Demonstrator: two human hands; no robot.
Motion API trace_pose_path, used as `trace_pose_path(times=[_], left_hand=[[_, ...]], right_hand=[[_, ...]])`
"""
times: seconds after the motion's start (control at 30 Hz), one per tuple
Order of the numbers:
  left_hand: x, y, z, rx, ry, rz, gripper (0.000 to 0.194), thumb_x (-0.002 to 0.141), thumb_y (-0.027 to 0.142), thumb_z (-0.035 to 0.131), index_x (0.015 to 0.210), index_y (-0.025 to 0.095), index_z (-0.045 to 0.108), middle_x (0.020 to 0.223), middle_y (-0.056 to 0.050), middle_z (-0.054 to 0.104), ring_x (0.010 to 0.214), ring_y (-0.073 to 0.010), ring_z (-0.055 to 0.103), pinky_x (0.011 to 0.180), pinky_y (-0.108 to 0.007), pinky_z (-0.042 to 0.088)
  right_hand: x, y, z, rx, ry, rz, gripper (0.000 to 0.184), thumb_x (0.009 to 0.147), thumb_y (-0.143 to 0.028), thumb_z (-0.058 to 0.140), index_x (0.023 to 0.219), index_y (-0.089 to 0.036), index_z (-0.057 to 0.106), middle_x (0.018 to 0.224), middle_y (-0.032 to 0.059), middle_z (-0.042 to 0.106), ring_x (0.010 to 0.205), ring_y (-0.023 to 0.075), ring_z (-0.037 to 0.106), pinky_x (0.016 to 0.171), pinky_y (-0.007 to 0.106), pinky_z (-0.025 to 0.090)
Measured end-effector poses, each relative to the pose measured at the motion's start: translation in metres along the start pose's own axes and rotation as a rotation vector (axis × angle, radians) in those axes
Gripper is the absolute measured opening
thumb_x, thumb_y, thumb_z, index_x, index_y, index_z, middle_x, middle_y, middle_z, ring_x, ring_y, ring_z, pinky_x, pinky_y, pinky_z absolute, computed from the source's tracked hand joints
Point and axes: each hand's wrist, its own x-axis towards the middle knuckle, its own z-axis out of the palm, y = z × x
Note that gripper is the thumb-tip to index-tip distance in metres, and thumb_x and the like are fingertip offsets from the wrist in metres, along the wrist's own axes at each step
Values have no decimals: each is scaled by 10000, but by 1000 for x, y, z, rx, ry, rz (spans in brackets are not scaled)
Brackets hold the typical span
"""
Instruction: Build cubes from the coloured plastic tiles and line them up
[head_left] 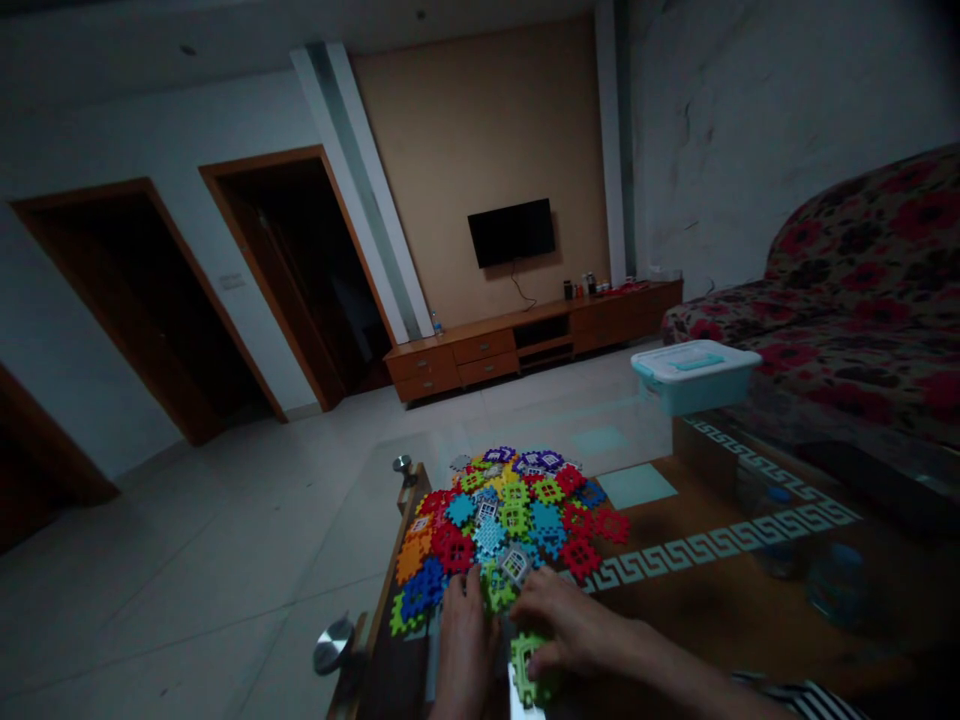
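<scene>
A heap of colourful plastic interlocking tiles (510, 515) in red, blue, green, orange and purple lies on a glass-topped table (720, 545). My left hand (463, 640) rests palm down at the heap's near edge, its fingers reaching towards a green tile. My right hand (566, 625) lies beside it, its fingers curled over a light green tile (525, 668) and touching a white window-like piece (515, 566).
A teal storage box with a white lid (694, 374) stands at the table's far right. A floral sofa (855, 300) is on the right. A wooden TV cabinet (525, 345) and wall TV (511, 231) are at the back. Dark doorways open on the left; pale floor tiles.
</scene>
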Motion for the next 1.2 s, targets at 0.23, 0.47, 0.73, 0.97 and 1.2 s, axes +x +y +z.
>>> trace_pose_path(times=[0.23,0.47,0.73,0.97,1.2], left_hand=[[-17,-30,-2,-272,-10,227,561,837,194,472,1393,173,397,1412,-122,464,1349,-230,399,1148,-391,315],[-29,2,14,-227,-282,392,743,578,14,603,1286,227,529,1366,-94,518,1264,-261,468,1094,-391,366],[-15,23,-9,-71,-216,183,375,832,188,580,1207,185,586,1273,-111,558,1189,-251,510,1020,-352,388],[6,26,-6,104,41,-39,233,864,200,557,1082,117,553,1119,-128,577,1091,-272,548,888,-336,434],[18,24,7,107,59,-85,273,797,102,566,1068,114,536,1128,-137,543,1099,-290,543,865,-342,418]], right_hand=[[-20,7,1,-39,-30,-66,692,629,-242,812,1269,-281,550,1218,71,552,1123,283,494,962,403,414],[-9,48,-36,-3,177,159,463,662,-14,620,1069,-226,679,1063,52,665,1000,230,598,869,330,463],[20,74,-52,-187,434,196,380,767,-33,533,1103,-137,675,1121,123,661,1102,239,566,984,353,421],[59,87,-56,-348,414,306,713,742,-6,532,1421,-209,459,1528,127,369,1405,292,309,1130,439,260],[62,100,-74,-254,320,163,587,722,-24,549,1274,-220,587,1329,96,578,1245,255,477,1038,413,345]])
